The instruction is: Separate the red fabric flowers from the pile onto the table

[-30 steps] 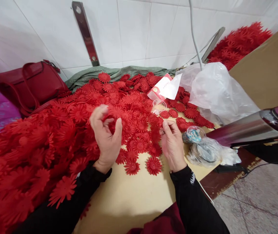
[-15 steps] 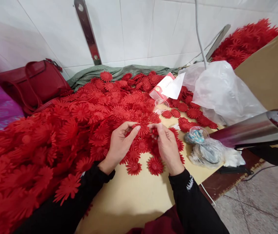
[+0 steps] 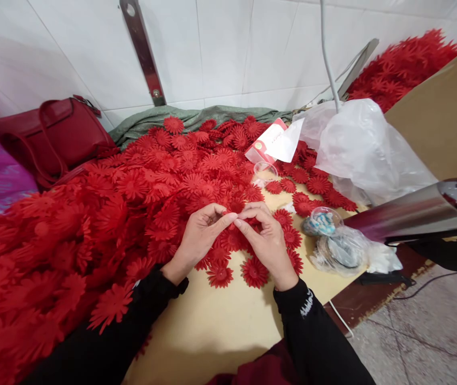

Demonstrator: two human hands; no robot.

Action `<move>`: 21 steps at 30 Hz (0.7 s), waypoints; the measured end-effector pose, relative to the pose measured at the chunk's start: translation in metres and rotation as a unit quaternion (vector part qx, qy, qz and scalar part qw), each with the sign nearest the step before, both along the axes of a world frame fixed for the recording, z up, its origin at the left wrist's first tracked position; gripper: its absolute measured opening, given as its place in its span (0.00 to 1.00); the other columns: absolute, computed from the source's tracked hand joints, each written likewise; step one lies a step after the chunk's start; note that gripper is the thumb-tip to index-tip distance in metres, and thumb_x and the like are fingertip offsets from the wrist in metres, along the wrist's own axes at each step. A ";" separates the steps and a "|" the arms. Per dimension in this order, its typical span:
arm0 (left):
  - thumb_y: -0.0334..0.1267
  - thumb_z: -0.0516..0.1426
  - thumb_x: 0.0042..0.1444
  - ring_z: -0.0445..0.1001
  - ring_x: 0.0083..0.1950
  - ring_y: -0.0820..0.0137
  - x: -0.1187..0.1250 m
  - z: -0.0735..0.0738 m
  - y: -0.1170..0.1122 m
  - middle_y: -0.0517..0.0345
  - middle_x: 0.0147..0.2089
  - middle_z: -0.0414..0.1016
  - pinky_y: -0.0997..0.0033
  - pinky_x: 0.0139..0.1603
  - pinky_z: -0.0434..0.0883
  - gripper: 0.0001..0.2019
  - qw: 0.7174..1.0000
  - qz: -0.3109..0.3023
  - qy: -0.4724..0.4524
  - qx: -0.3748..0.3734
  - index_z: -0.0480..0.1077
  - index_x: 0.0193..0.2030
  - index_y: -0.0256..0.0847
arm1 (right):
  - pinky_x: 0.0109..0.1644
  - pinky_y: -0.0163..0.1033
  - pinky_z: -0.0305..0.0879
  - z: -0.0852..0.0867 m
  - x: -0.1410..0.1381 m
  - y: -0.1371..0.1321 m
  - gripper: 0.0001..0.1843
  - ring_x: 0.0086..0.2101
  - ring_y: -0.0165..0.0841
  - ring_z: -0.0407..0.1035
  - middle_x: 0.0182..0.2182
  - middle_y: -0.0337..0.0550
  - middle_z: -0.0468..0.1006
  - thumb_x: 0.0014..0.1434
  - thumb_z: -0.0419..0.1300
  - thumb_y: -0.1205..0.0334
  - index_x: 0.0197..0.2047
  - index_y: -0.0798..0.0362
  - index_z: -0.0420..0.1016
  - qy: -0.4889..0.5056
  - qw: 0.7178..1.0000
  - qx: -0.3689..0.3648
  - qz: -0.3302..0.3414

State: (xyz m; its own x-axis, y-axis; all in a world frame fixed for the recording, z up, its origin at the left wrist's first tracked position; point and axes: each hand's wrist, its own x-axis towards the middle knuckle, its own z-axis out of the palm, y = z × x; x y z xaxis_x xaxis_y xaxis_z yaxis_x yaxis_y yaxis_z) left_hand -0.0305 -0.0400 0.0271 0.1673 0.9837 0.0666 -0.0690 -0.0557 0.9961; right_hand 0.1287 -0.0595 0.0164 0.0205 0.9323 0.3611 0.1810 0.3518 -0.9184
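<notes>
Between my fingertips is a red artificial flower, partly covered by the fingers. My left hand pinches its left side between thumb and forefinger. From the right, my right hand is closed on the same flower, its thumb and forefinger meeting my left thumb tip. Any small part inside that pinch is hidden. Loose red flowers lie below the hands on the pale tabletop. A large heap of red flowers spreads to the left and behind.
A clear round lid and a red-white card lie behind the hands. To the right are a tub with blue-white bits, a bagged roll, a plastic bag and a metal cylinder. A red handbag stands left.
My right hand has moved left and its fingers have come together with my left fingertips at the flower. My left hand has hardly moved.
</notes>
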 end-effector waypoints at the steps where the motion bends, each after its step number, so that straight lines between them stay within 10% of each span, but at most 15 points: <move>1: 0.51 0.68 0.54 0.63 0.31 0.75 -0.001 0.000 0.000 0.63 0.29 0.69 0.74 0.36 0.64 0.18 1.000 -0.011 -0.001 0.004 0.72 0.30 0.39 | 0.54 0.43 0.67 0.000 0.000 0.000 0.04 0.45 0.35 0.71 0.41 0.41 0.74 0.64 0.66 0.58 0.37 0.47 0.79 0.012 1.000 -0.007 0.011; 14: 0.55 0.67 0.56 0.62 0.29 0.74 -0.002 0.014 -0.005 0.64 0.26 0.66 0.73 0.34 0.63 0.21 0.998 -0.029 -0.033 0.044 0.67 0.28 0.40 | 0.51 0.41 0.65 0.003 -0.012 -0.003 0.08 0.42 0.34 0.68 0.39 0.39 0.71 0.65 0.63 0.53 0.36 0.47 0.75 0.110 0.993 -0.021 0.032; 21: 0.55 0.65 0.59 0.65 0.28 0.75 -0.004 0.013 0.005 0.63 0.27 0.68 0.72 0.34 0.65 0.20 0.985 -0.018 -0.169 0.009 0.69 0.30 0.41 | 0.42 0.41 0.69 0.041 -0.032 0.017 0.16 0.32 0.31 0.64 0.35 0.35 0.68 0.58 0.67 0.47 0.33 0.46 0.67 0.240 0.957 -0.110 0.123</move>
State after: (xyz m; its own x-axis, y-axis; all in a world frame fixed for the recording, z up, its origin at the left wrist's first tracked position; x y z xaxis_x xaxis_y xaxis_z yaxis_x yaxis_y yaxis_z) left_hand -0.0343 -0.0349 0.0397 0.1674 0.9756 0.1421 -0.3993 -0.0647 0.9145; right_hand 0.0964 -0.0424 0.0574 -0.0948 0.9827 0.1591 -0.3440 0.1176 -0.9316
